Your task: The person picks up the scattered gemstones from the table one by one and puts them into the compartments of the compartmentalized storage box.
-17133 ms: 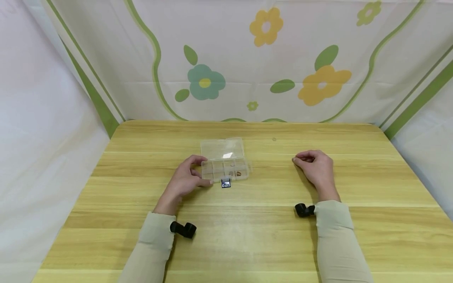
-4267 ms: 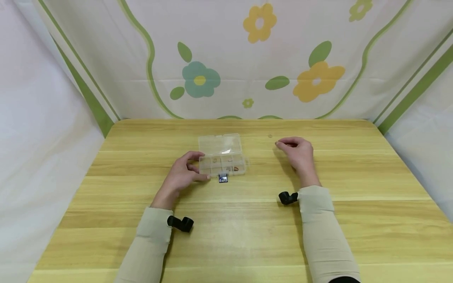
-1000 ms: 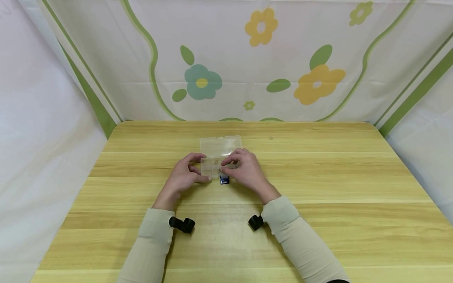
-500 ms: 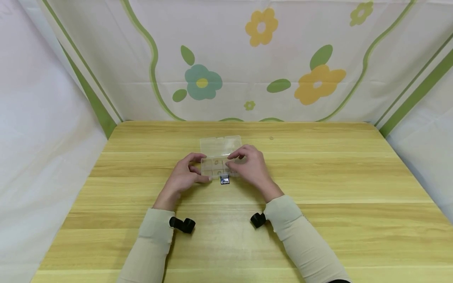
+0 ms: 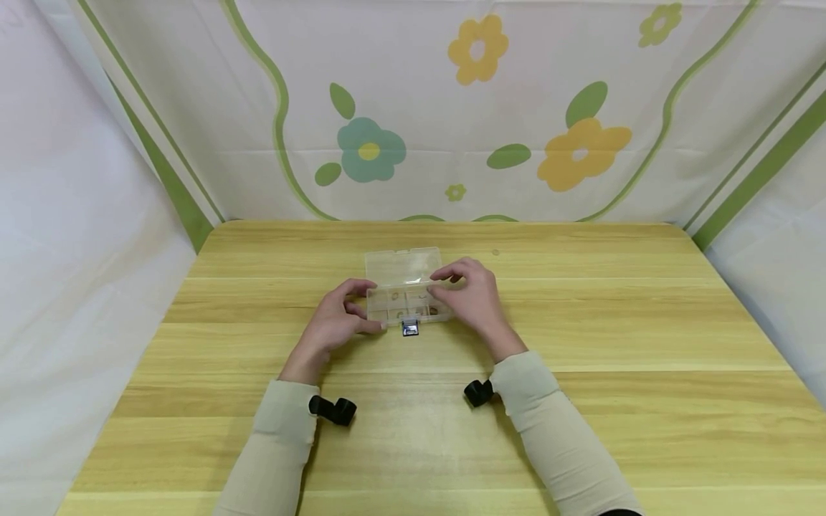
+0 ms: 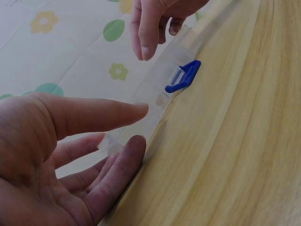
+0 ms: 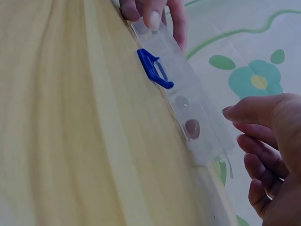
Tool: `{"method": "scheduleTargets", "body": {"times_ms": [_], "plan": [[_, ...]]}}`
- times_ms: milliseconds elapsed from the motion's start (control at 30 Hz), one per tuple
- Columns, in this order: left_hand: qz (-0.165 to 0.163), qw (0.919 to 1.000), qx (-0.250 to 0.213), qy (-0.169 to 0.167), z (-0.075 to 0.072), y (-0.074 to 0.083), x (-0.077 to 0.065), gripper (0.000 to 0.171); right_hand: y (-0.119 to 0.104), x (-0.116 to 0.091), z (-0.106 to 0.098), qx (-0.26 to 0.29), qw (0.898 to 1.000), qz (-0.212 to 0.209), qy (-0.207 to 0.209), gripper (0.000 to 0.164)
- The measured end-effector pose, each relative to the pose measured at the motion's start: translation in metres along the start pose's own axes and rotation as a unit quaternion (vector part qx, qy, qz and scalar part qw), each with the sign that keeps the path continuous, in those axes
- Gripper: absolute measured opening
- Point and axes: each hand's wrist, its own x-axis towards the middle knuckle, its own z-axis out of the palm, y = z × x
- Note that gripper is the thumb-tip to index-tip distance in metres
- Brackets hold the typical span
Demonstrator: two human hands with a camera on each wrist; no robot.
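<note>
A clear plastic compartment box (image 5: 378,297) lies on the table with its lid (image 5: 393,266) folded back, away from me. My left hand (image 5: 330,322) grips its left end between thumb and fingers. My right hand (image 5: 474,297) hovers at the right end, thumb and forefinger apart with nothing between them. Several small round pieces sit in separate compartments, among them a pale one (image 5: 395,295) in the back row and a brownish one (image 7: 192,128) at the front right. On the front edge, a blue latch (image 7: 154,68) hangs down.
A tiny ring-like piece (image 5: 495,251) lies on the wooden table (image 5: 581,444), right of the box and near the back edge. A white cloth with printed flowers (image 5: 439,107) hangs behind the table. Black cameras are worn at both wrists.
My right hand has drawn back rightward from the box's middle, its fingers parting. A small piece now shows in a front compartment left of the latch. The left hand stays put.
</note>
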Motion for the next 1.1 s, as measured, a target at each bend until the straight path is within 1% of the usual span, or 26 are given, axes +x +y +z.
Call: {"method": "scheduleTargets", "body": {"times_ms": [433, 667, 900, 1100], "plan": [[0.000, 1.0000, -0.002, 0.001, 0.000, -0.001, 0.000, 0.074, 0.011, 0.006, -0.013, -0.006, 0.999, 0.041, 0.025, 0.017], [0.000, 1.0000, -0.003, 0.002, 0.000, -0.001, 0.000, 0.073, 0.018, 0.009, -0.021, -0.003, 0.998, 0.052, 0.030, 0.019], [0.003, 1.0000, 0.002, 0.000, 0.001, -0.001, 0.000, 0.073, 0.028, 0.011, -0.032, 0.008, 0.995, 0.071, 0.064, 0.021], [0.001, 1.0000, 0.001, 0.007, 0.001, -0.001, -0.001, 0.072, 0.035, 0.018, -0.038, -0.002, 0.994, 0.093, 0.065, 0.022]]}}
